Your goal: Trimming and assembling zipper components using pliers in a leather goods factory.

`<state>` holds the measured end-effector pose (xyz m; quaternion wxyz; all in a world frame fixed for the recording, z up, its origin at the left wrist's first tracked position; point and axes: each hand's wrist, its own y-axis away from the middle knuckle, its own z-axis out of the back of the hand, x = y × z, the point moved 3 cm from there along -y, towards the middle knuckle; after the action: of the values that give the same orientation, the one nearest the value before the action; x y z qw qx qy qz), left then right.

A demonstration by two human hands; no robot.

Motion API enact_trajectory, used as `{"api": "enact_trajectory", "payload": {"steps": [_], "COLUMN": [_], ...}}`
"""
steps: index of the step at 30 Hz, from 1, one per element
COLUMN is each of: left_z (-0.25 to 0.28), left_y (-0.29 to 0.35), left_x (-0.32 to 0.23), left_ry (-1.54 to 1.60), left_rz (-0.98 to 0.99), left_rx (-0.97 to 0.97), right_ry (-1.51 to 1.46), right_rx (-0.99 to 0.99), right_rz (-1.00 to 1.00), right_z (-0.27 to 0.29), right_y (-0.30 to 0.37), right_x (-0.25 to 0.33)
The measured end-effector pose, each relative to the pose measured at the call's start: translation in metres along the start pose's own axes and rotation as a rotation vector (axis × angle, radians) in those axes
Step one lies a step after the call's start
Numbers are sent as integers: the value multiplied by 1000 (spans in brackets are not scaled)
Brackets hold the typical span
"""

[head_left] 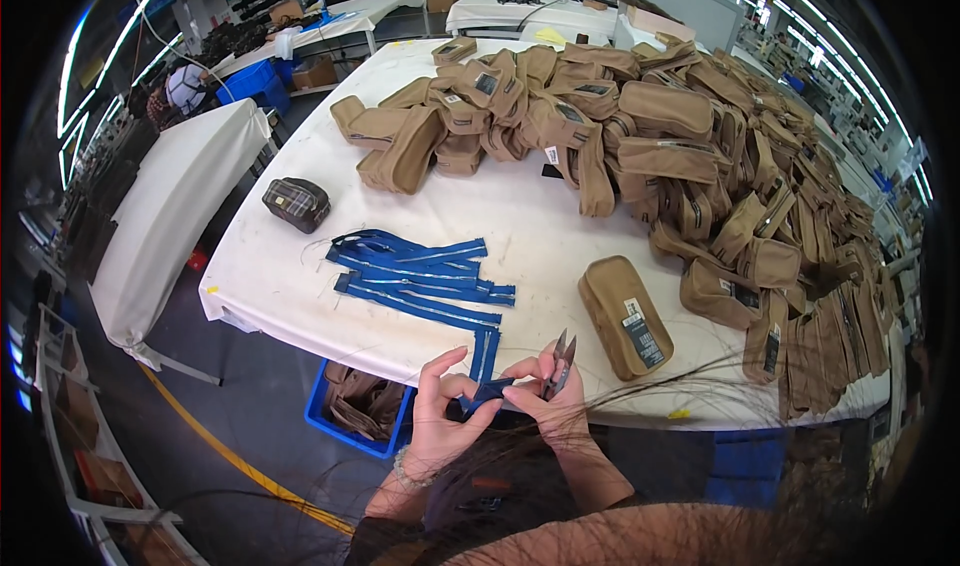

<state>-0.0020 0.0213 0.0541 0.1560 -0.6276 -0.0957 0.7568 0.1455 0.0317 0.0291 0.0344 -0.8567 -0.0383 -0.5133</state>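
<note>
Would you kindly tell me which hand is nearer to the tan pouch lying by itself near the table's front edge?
Right. The right hand is to the left of the tan pouch, closer to the wearer; the left hand is farther left.

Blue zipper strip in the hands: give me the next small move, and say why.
Probably swing the snips toward the held end of the blue zipper strip: the left hand and the right hand both hold that end, while the snips, also in the right hand, point up and away from it.
</note>
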Motion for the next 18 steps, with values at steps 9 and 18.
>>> {"api": "enact_trajectory", "payload": {"steps": [9,18], "left_z": [-7,-11], "left_y": [11,8], "left_x": [26,39], "left_ry": [587,586], "left_rz": [152,314], "left_rx": [209,387], "right_ry": [-319,-486], "right_rx": [154,117], "right_rz": [21,0], "right_z": [12,20], "right_y": [-2,-3], "right_x": [-20,-33]}}
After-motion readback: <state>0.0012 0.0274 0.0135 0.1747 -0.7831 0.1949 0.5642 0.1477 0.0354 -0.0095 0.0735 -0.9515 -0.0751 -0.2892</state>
